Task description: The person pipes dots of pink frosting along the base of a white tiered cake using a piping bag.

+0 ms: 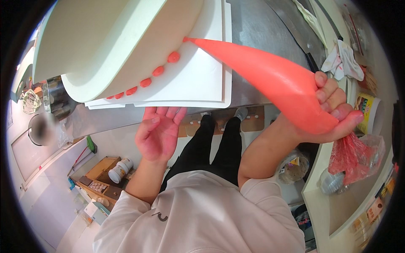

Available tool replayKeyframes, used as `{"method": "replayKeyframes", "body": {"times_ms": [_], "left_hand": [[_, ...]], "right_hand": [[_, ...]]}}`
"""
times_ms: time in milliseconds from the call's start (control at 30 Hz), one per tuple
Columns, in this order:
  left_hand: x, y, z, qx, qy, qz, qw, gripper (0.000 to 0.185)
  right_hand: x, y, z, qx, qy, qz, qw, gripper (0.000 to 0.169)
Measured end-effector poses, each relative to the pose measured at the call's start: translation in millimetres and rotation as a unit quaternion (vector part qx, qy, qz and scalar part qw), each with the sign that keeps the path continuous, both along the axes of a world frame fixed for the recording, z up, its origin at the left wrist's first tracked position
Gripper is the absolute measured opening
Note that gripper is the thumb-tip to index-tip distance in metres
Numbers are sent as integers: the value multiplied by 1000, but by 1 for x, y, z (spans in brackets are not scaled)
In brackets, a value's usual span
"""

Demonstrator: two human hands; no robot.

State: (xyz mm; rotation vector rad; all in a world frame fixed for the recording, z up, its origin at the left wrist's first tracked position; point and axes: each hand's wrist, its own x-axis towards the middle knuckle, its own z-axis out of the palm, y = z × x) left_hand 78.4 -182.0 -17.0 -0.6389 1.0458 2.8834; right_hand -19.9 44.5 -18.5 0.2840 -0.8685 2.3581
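My right hand (335, 107) grips the wide end of a piping bag (272, 76) full of coral-red cream. The bag's tip touches the lower side of a tall pale cake (136, 63) with a broad, flaring top. Several coral dots (158, 71) run in a row along the cake's base. The cake stands on a white square board (205, 85). Palm up, my left hand (159, 132) is at the board's near edge, its fingertips hidden under it; whether they bear its weight I cannot tell.
A steel worktop (253, 28) lies under the board. At the left are a metal mixing bowl (58, 98) and a wire whisk (31, 101). A white cloth (343, 60), a yellow-labelled tub (368, 114) and a clear plastic bag (375, 155) are at the right.
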Motion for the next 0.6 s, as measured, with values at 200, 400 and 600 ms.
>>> {"method": "replayKeyframes", "body": {"times_ms": [200,400,600], "left_hand": [[1,-1,1,-3,-1,-1,1000,56],[0,0,2,-9,-7,-3,1000,57],[0,-1,2,-14,-5,-10,1000,57]], "right_hand": [[-1,1,-1,-4,23,12,1000,46],[-1,3,-3,-27,46,32,998,48],[1,4,-4,-21,46,43,998,50]]}}
